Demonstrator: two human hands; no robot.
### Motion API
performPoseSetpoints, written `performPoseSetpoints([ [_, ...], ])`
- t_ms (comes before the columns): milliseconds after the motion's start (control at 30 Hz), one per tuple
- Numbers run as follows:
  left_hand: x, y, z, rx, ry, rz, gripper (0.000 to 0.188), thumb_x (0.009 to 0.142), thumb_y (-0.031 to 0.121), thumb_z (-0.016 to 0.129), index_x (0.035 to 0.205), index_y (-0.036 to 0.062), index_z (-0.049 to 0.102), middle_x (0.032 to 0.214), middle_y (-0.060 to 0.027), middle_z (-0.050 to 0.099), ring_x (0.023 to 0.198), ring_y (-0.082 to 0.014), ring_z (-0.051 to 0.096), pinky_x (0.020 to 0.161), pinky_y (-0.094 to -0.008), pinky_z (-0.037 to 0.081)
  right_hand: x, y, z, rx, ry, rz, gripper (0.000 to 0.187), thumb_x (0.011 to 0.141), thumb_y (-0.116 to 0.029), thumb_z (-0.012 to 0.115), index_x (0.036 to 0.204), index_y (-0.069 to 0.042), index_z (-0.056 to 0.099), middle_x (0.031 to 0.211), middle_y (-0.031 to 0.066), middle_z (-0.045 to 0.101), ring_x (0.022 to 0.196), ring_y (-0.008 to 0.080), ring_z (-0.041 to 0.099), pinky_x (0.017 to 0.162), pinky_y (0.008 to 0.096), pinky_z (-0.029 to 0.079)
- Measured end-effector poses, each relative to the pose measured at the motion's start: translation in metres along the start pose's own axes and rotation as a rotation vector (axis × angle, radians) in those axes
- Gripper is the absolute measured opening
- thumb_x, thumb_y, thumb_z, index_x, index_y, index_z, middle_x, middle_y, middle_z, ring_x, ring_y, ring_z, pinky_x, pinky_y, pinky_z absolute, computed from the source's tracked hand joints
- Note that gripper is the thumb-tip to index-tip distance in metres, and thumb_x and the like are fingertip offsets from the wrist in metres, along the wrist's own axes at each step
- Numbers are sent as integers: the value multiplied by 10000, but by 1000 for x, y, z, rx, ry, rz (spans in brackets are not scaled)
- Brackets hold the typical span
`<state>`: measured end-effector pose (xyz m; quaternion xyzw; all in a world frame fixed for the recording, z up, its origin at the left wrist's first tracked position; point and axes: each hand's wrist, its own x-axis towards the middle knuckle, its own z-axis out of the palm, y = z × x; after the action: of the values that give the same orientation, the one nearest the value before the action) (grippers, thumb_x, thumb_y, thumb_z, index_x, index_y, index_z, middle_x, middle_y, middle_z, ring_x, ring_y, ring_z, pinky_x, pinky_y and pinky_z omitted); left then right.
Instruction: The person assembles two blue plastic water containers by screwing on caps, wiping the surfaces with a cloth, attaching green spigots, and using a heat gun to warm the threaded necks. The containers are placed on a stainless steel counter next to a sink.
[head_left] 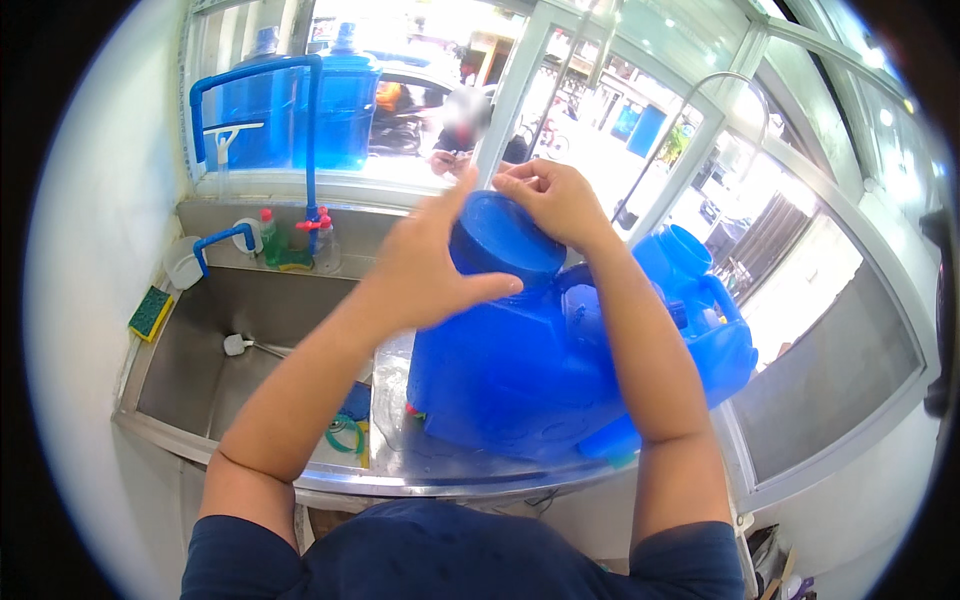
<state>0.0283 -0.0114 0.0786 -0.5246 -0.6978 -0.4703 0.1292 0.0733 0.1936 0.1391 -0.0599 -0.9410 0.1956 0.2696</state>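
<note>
Head view: the blue lid [508,240] sits atop the blue container [500,375] on the counter [392,420]; placement appears done, tightness unconfirmed and probably outstanding. The left hand [425,260] has fingers spread, unclosed, beside the lid; the right hand [555,205] bends its fingers at the far rim, grip unclear. The second container [718,355] appears uncapped

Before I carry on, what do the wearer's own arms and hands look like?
Both the left hand and right hand are ungloved, with no watch or bracelet visible on the wrists. The forearms are bare. The short, dark navy sleeves end above the elbows and look plain.
</note>
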Motion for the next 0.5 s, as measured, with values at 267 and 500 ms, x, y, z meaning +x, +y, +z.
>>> performPoseSetpoints([
  [267, 30, -1, 8, 58, -86, -36, 1181, 527, 571, 886, 1438, -21, 422, 1344, -312, 491, 1270, -405, 494, 1070, -455, 402, -6, -3, -6, 79, -119, 42, 388, 872, -414, 660, 984, -52, 747, 895, 177, 729, 879, 285, 712, 779, 407, 545],
  [500, 15, 9, 24, 100, 50, -116, 1135, 550, 593, 872, 1409, -14, 446, 1278, -308, 524, 1185, -416, 551, 991, -445, 467, -4, 3, 9, -57, -87, -224, 370, 943, -349, 528, 1005, -36, 716, 942, 199, 705, 887, 371, 668, 825, 450, 499],
])
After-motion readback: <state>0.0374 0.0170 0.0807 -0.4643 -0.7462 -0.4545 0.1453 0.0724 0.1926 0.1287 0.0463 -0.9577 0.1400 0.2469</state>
